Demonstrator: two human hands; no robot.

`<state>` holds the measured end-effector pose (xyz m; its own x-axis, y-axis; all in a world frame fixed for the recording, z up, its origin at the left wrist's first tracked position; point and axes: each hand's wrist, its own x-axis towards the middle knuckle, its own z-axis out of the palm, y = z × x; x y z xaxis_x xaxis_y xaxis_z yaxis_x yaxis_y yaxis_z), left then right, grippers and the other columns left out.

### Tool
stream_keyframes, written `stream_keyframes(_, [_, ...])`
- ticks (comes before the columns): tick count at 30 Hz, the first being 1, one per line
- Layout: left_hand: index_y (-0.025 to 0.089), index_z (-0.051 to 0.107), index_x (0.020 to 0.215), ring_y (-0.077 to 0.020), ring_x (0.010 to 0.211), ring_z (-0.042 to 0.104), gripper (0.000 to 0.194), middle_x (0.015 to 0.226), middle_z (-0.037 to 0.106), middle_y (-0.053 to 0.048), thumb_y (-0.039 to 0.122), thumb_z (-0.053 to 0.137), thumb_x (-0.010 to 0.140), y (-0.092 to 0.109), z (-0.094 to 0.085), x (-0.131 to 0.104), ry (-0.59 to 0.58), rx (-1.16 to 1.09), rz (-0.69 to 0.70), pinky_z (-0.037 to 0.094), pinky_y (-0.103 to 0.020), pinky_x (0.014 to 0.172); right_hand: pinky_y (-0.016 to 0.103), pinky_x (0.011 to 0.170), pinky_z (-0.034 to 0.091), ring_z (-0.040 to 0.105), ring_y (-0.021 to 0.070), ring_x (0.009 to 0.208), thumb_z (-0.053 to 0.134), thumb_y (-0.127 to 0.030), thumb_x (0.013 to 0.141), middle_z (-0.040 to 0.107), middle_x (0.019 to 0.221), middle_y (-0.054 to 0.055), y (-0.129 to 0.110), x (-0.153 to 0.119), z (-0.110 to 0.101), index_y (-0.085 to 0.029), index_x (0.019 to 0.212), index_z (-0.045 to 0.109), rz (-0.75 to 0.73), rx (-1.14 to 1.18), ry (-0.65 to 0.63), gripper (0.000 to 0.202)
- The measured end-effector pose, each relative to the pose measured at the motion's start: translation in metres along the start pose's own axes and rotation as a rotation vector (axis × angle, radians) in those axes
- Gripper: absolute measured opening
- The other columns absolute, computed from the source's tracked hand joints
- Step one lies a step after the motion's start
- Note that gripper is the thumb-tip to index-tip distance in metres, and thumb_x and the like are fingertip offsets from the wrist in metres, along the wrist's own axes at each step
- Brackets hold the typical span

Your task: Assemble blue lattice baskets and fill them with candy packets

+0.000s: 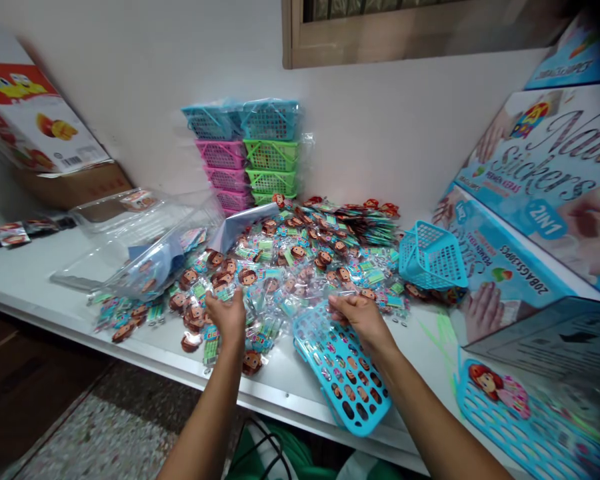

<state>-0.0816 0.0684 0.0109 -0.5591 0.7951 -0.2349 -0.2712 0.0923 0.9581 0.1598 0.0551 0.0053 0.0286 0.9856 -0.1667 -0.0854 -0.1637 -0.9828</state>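
Note:
My left hand [227, 317] is over the front of a heap of small clear packets [247, 277], thumb and fingers apart. The packets carry brown-haired cartoon heads and green-and-blue pieces. My right hand [364, 323] has its fingertips pinched together beside clear plastic at the top of a blue plastic basket [353, 400]; what they hold is not clear. This basket lies tilted at the table's front edge, its oval holes facing me, with colourful contents showing through.
Wrapped stacks of baskets [273, 153] stand against the wall. A clear plastic tray [145, 247] lies left; an upright blue basket [433, 257] stands right. Nail Stickers cartons [545, 180] line the right side, with another blue basket [500, 433] below. A fruit-printed carton [45, 127] is far left.

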Motion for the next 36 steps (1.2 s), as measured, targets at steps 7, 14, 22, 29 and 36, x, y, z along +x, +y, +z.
stream_keyframes(7, [0.023,0.059,0.079,-0.0161,0.067,0.054,0.026,0.075,0.061,0.000,0.038,0.076,0.065,0.004,0.034,-0.074,-0.630,0.670,0.639,0.036,-0.026,0.061,0.022,0.047,0.030,0.043,0.0086,0.047,0.072,-0.054,0.068,0.051,0.048,-0.004,-0.005,0.001,0.020,-0.015,0.053,0.058,-0.131,-0.111,-0.059,0.043])
stream_keyframes(14, [0.019,0.061,0.076,-0.0106,0.050,0.047,0.013,0.054,0.054,0.004,0.031,0.063,0.075,0.014,0.041,-0.055,-0.784,0.606,0.447,0.031,-0.022,0.049,0.023,0.047,0.030,0.041,0.0094,0.046,0.067,-0.060,0.071,0.052,0.050,-0.003,-0.003,0.000,0.009,-0.017,0.055,0.052,-0.153,-0.149,-0.050,0.047])
stream_keyframes(22, [0.016,0.060,0.090,-0.0150,0.057,0.061,0.028,0.068,0.067,-0.003,0.040,0.060,0.077,0.049,0.038,-0.037,-0.580,0.409,0.324,0.049,-0.027,0.054,0.028,0.060,0.038,0.058,0.0183,0.064,0.055,-0.050,0.086,0.062,0.066,0.001,-0.012,-0.028,0.013,-0.021,0.068,0.060,-0.467,-0.991,0.123,0.035])
stream_keyframes(29, [0.020,0.066,0.101,-0.0156,0.079,0.064,0.023,0.088,0.070,-0.003,0.022,0.051,0.084,0.044,0.038,-0.063,-0.713,0.704,0.734,0.047,-0.027,0.073,0.040,0.090,0.040,0.051,0.0287,0.108,0.052,-0.040,0.090,0.056,0.119,0.014,-0.043,-0.035,0.026,-0.016,0.134,0.043,-0.878,-1.183,0.378,0.051])
stream_keyframes(36, [0.017,0.053,0.118,-0.0202,0.092,0.060,0.033,0.100,0.064,-0.007,0.020,0.050,0.085,0.058,0.030,-0.076,-0.735,1.013,0.989,0.046,-0.032,0.080,0.030,0.069,0.037,0.056,0.0200,0.077,0.047,-0.030,0.094,0.060,0.079,0.005,-0.059,-0.032,0.012,-0.018,0.087,0.062,-0.900,-1.399,0.299,0.020])
